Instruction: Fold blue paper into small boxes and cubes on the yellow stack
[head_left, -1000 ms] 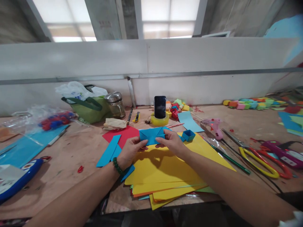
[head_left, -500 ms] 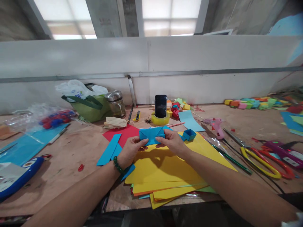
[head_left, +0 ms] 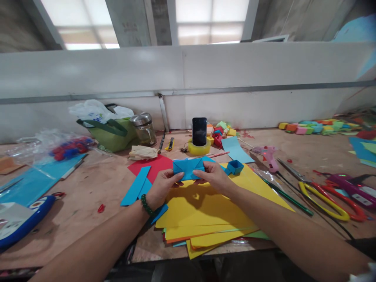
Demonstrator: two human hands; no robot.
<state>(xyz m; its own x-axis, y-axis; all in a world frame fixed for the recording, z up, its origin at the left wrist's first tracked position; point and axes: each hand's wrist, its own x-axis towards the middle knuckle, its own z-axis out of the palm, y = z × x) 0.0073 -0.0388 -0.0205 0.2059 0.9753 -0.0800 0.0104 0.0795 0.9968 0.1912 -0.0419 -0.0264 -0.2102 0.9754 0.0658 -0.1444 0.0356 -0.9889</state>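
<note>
the yellow paper stack lies at the near edge of the bench, its sheets unevenly squared, apparently doing duty as a work pad. over its far half hangs the folded blue paper: the left hand has a pinching grip on one end, the right hand on the other, probably to press the creases flat and hold the piece level. blue strips lie just left of the stack, seemingly for easy reach. a small open blue box sits at its far right corner. right of the stack, large scissors lie handles nearest; beyond it, a phone stands upright in a tape roll, likely used as a stand.

the bench is brownish board, spotted and stained. past the stack, to its left, are a lidded glass jar and green bag; behind everything, a white partition, then bright windows.
</note>
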